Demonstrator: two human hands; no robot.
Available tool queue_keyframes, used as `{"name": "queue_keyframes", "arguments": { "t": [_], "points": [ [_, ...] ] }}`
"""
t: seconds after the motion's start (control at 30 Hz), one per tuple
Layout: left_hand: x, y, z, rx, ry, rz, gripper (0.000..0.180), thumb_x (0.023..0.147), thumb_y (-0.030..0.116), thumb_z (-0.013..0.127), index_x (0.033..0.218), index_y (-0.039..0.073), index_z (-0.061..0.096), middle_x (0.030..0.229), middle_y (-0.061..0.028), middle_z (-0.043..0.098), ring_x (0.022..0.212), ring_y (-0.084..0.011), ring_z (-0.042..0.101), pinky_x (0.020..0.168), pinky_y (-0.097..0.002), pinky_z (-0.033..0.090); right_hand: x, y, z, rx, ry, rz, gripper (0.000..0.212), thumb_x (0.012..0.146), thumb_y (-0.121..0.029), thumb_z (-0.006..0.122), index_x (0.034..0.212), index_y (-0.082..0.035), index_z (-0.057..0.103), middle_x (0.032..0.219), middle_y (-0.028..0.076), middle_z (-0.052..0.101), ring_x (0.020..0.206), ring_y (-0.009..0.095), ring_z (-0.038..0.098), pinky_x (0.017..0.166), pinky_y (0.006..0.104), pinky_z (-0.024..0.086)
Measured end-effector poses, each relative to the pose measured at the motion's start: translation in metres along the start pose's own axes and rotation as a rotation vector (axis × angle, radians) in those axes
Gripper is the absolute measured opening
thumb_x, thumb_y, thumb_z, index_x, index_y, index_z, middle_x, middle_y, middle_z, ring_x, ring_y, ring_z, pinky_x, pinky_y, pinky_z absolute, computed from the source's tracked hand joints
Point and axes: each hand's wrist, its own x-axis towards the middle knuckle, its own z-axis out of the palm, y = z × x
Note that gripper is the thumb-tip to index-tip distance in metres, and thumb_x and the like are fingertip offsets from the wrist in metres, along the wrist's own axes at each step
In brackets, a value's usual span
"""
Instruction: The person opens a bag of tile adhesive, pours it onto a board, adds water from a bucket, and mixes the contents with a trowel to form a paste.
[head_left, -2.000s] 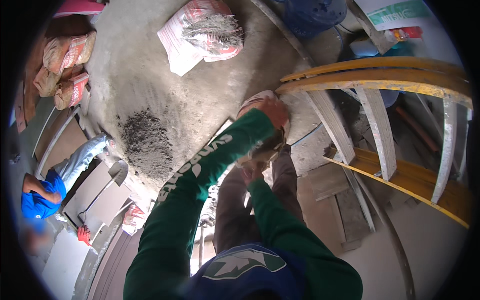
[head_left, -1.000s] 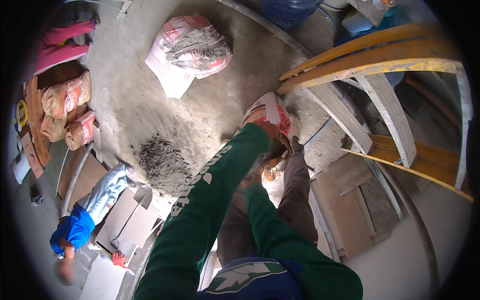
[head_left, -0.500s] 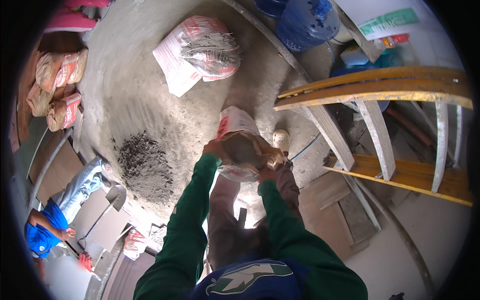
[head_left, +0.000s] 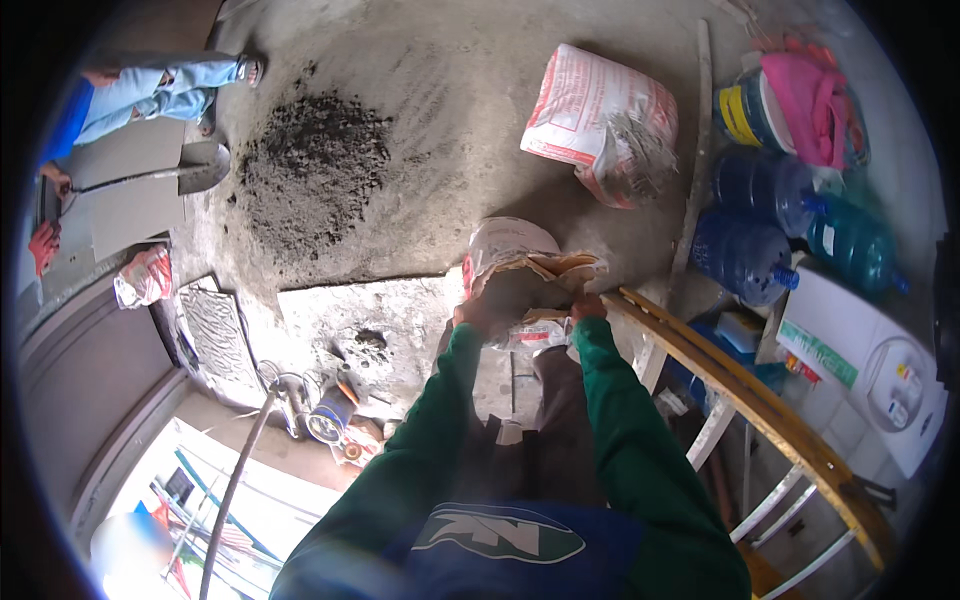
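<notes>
An opened paper sack (head_left: 512, 238), white with red print and a torn brown inner layer, is in front of my legs. Grey powder (head_left: 535, 291) shows through its wide mouth. My left hand (head_left: 474, 316) grips the sack's left edge, fingers partly hidden by the paper. On the opposite edge, my right hand (head_left: 588, 306) is closed around the torn rim. Ahead and to the left, a pile of dark, loose grey mix (head_left: 315, 165) lies spread over the concrete floor.
A second sack (head_left: 600, 105) with grey material on it lies ahead to the right. A yellow ladder (head_left: 745, 397) lies at my right, near blue water jugs (head_left: 745, 255). Far left, another person (head_left: 165, 95) is beside a shovel (head_left: 205, 168). A bucket (head_left: 332, 414) is at lower left.
My view has turned left, so the pile, second sack and ladder have shifted in the picture. Both hands still hold the opened sack in front of me.
</notes>
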Motion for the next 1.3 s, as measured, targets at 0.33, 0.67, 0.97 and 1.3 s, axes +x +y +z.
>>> {"name": "queue_keyframes", "arguments": {
  "t": [0.33, 0.67, 0.97, 1.3],
  "points": [
    [0.011, -0.017, 0.017, -0.558, -0.077, -0.222, 0.04, 0.084, 0.039, 0.067, 0.113, 0.011, 0.071, 0.115, -0.0191, 0.068, 0.1, -0.0372, 0.068, 0.084, -0.0446, 0.056, 0.043, 0.011, 0.01, 0.145, -0.292, 0.226, 0.065, 0.095, -0.058, 0.047, 0.108, 0.002, 0.067, 0.098, 0.024, 0.069, 0.095, 0.036, 0.066, 0.081, 0.0501, 0.049],
    [0.041, 0.004, 0.079, -0.767, 0.256, -0.21, 0.024, 0.078, 0.027, 0.067, 0.094, 0.011, 0.075, 0.098, -0.0153, 0.073, 0.096, -0.0324, 0.07, 0.079, -0.0435, 0.058, 0.047, 0.065, 0.003, 0.094, -0.317, 0.219, 0.07, 0.095, -0.06, 0.048, 0.115, 0.005, 0.065, 0.096, 0.023, 0.069, 0.093, 0.034, 0.066, 0.081, 0.0492, 0.048],
    [-0.027, 0.081, 0.135, -0.868, 0.209, -0.368, 0.035, 0.084, 0.043, 0.062, 0.104, 0.015, 0.071, 0.101, -0.0143, 0.072, 0.092, -0.0376, 0.07, 0.079, -0.0486, 0.057, 0.048, 0.094, -0.015, 0.061, -0.175, 0.3, 0.075, 0.094, -0.061, 0.049, 0.121, 0.008, 0.062, 0.094, 0.021, 0.069, 0.091, 0.031, 0.066, 0.08, 0.0484, 0.047],
    [-0.076, 0.171, 0.317, -1.316, 0.505, -0.823, 0.03, 0.082, 0.03, 0.063, 0.101, 0.007, 0.066, 0.09, -0.0204, 0.064, 0.087, -0.0425, 0.063, 0.076, -0.0507, 0.053, 0.04, 0.166, 0.005, -1.007, 0.082, -0.864, 0.042, 0.091, -0.035, 0.061, 0.119, -0.004, 0.062, 0.09, 0.014, 0.067, 0.085, 0.03, 0.064, 0.073, 0.0444, 0.05]
  ]
}}
